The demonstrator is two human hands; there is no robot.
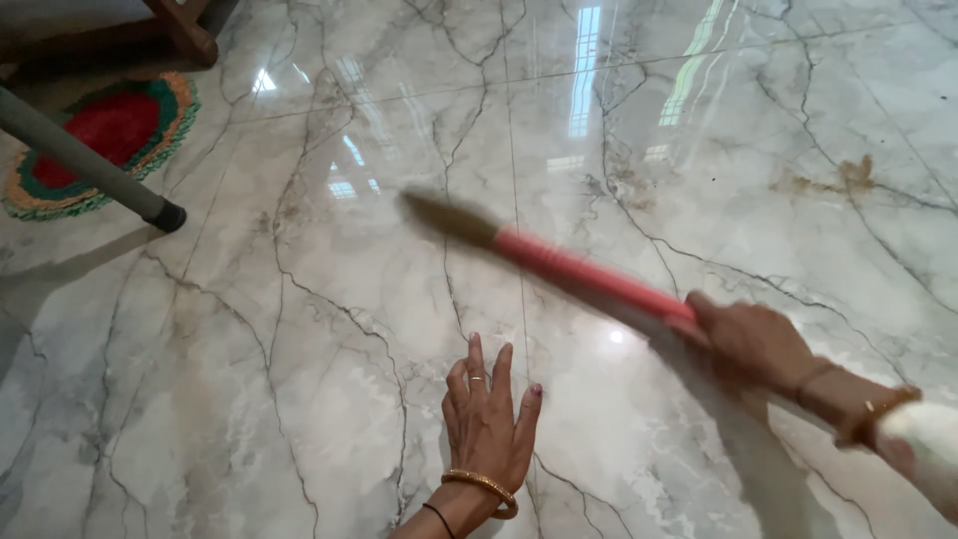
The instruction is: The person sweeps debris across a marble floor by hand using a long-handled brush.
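Broom (559,268) held in the right hand (750,339), which is closed around the near end of its red-wrapped handle; the handle runs up and to the left across the frame and ends in a dull brown bristle tuft, blurred by motion, low over the marble floor (758,120). Judged from its slim build and the one-handed hold, the broom is probably light and easy to swing; the wrapped handle looks stiff, the bristle end soft and yielding. The wrapped section seems the sensible place to grasp, the wrapping likely offering more grip than bare stalks, and the present hold sits at its near end, which gives long reach but less control at the tip. The left hand (487,424) is open, fingers spread and pointing away from the person, holding nothing; whether the palm rests on the floor or hovers just above it cannot be told. A ring shows on one finger and bangles on both wrists. Floor is glossy, grey-veined marble tile with bright window reflections, likely slippery underfoot; a brownish stain (848,178) lies at upper right, well apart from the bristles. At upper left a grey pole with a black rubber tip (90,165) slants down to the floor, and behind it lies a round mat (110,135), red at the centre with green and orange rings. A dark wooden furniture leg (190,35) stands at the top edge. The pole tip is the nearest obstacle on the bristle side; the left hand lies near the handle's line.
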